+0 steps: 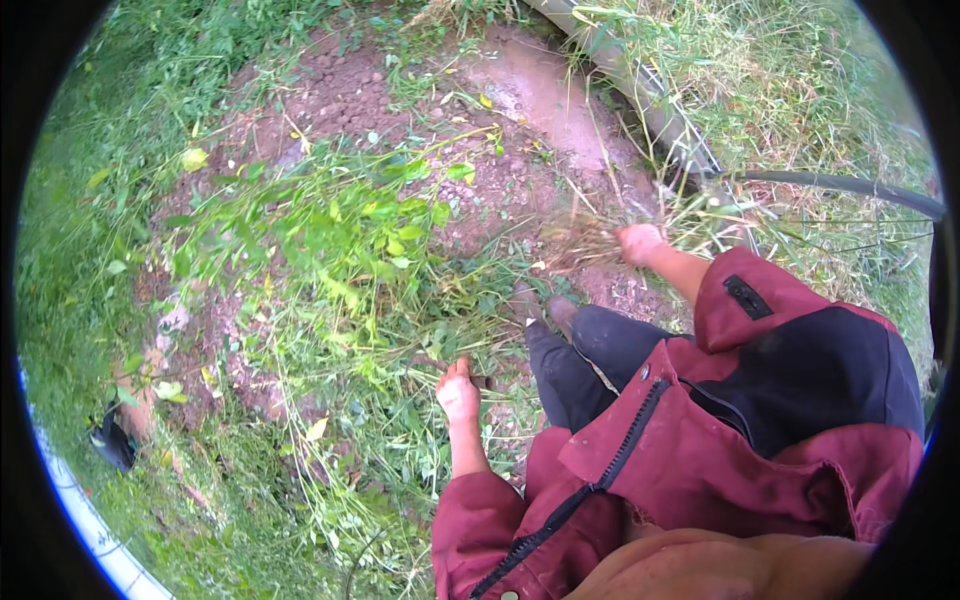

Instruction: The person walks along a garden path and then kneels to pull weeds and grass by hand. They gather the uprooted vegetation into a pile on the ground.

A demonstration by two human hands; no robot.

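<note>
My left hand [459, 391] is closed around a short brown handle [484, 382], whose butt end sticks out beside the palm. The rest of that tool is lost among cut weeds [390, 322]. My right hand [641, 244] grips a clump of weeds [581, 238]; its brown, root-like end is blurred and points away from the hand, while green stems spread out on the other side. Between the two hands are my dark trouser legs [570, 367] and muddy boots [559, 311]. Leafy green stems [360, 225] lie in a heap in front of me.
Bare reddish soil [352, 82] stretches beyond the heap. A long grey pipe or beam [637, 82] edges the plot near my right hand, and a dark curved hose or pipe [840, 184] meets it. Dense grass grows at the left, where a black object [114, 442] lies.
</note>
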